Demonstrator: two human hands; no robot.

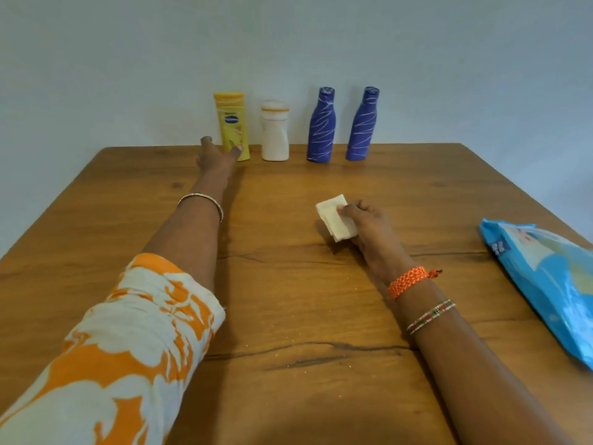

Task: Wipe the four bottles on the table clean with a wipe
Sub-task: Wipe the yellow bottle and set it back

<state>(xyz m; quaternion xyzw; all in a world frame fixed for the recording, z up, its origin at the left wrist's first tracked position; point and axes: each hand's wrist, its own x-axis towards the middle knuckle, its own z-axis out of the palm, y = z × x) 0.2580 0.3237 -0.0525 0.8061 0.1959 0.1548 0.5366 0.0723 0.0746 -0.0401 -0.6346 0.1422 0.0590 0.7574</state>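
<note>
Along the far edge of the wooden table [288, 300] stand a yellow lotion bottle [231, 120], a white bottle [275, 133] and two blue bottles with white streaks [322, 126] [363, 125], all upright. My left hand [215, 157] is stretched out to the base of the yellow bottle, thumb and fingers spread on either side of it, the thumb tip at its lower front. My right hand [369, 224] rests on the table nearer me and pinches a folded white wipe [335, 217].
A blue pack of wipes [545, 277] lies at the table's right edge. A pale wall rises just behind the bottles. Dark cracks run across the wood near me.
</note>
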